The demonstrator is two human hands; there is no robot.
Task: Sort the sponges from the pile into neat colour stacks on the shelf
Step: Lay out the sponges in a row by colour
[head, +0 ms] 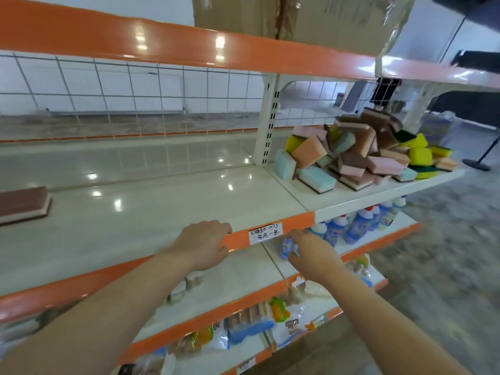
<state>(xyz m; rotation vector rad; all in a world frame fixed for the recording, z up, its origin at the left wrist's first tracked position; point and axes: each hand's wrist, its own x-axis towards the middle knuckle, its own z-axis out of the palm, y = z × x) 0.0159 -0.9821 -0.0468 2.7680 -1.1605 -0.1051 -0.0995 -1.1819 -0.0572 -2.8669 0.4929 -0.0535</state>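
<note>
Orange edging of the shelf (pixel 162 201) is touched by the left hand (pixel 201 243), whose curled fingers are hooked over the front lip, nothing being pinched. A blue-and-white wrapped item (pixel 287 247) on the shelf below is grasped by the right hand (pixel 311 251), the fingers curled round it; what it is cannot be told. A handwritten price label (pixel 266 233) is fixed to the edging between the two hands. One brown sponge (pixel 23 203) with a white layer is laid flat at the far left of the shelf. The pile of sponges (pixel 362 152), in pink, brown, light blue, yellow and green, is heaped at the right end, well apart from both hands. Bottles (pixel 357 226) are ranged beneath the pile.
</note>
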